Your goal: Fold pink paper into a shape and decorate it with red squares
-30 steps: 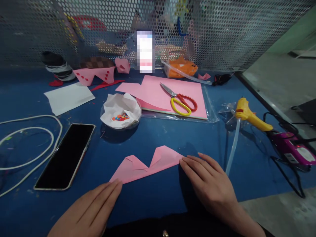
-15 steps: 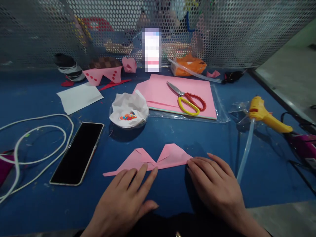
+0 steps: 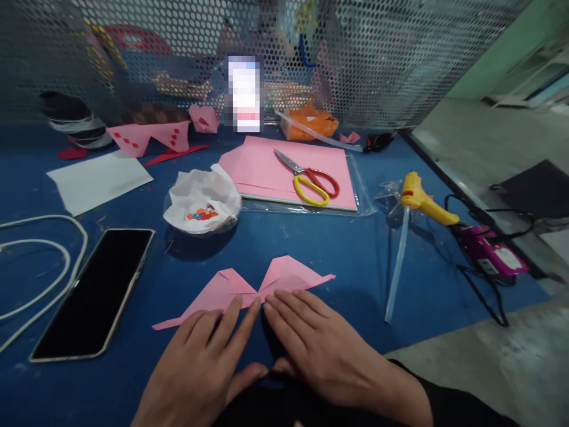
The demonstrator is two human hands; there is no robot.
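Pink folded paper [image 3: 290, 273] lies near a bowl [image 3: 226, 224] (colourful scraps [image 3: 202, 213] inside); it looks twin-peaked; left hand [image 3: 200, 356], fingers apart, and right hand [image 3: 322, 344], fingers together, touch it.

Pink folded paper [image 3: 242, 284], blue tabletop [image 3: 311, 237], pink cutout [image 3: 149, 130] with red diamonds [image 3: 127, 141], yellow glue gun [image 3: 422, 203], orange packet [image 3: 313, 123]

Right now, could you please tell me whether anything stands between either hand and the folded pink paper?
Nothing visible does: the left hand and right hand both touch the near edge of the folded pink paper.
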